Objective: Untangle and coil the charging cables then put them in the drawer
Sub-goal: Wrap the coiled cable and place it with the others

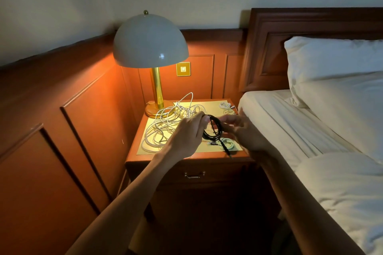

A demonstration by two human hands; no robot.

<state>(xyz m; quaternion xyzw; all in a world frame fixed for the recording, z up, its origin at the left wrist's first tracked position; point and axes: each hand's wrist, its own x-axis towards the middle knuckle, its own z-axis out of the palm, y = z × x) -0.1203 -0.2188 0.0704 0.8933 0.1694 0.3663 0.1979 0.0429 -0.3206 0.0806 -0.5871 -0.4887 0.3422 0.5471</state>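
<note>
The left hand (186,136) pinches the black cable (213,130) in an upright loop, the right hand (246,130) curls beside it, grip unclear, the loose tail (226,148) dangling nearer the right, the shut drawer (194,175) straight below.

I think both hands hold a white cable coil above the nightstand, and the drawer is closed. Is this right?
Only the colour is wrong: the head view shows the left hand and right hand holding a black cable coil. The drawer is closed.
</note>
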